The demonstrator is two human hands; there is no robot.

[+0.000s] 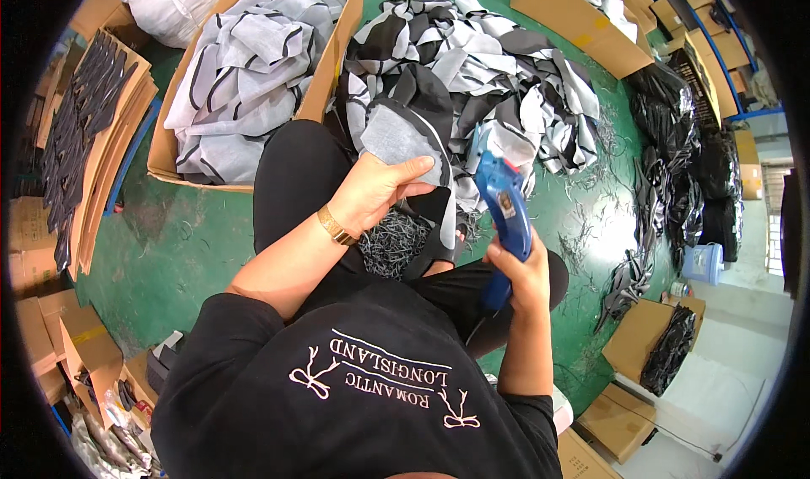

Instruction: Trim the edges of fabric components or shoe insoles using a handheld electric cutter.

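Between the thumb and fingers of my left hand (378,191) is a curved grey fabric piece (395,135) with a black edge, pinched in front of my lap. My right hand (525,270) is wrapped round the grip of blue handheld electric scissors (504,199), whose head points away from me. The tool's head is to the right of the held fabric, apart from it. Below my left hand lies a heap of thin dark trimmings (392,241), between my legs. Just beyond both hands is a large pile of grey, white and black fabric pieces (485,66).
An open cardboard box (159,148) full of grey fabric stands at the left. Another carton (574,25) is at the far right. Black plastic bags (666,108) and loose trimmings line the right side. Black strips (84,112) lie on stacked cardboard at the left.
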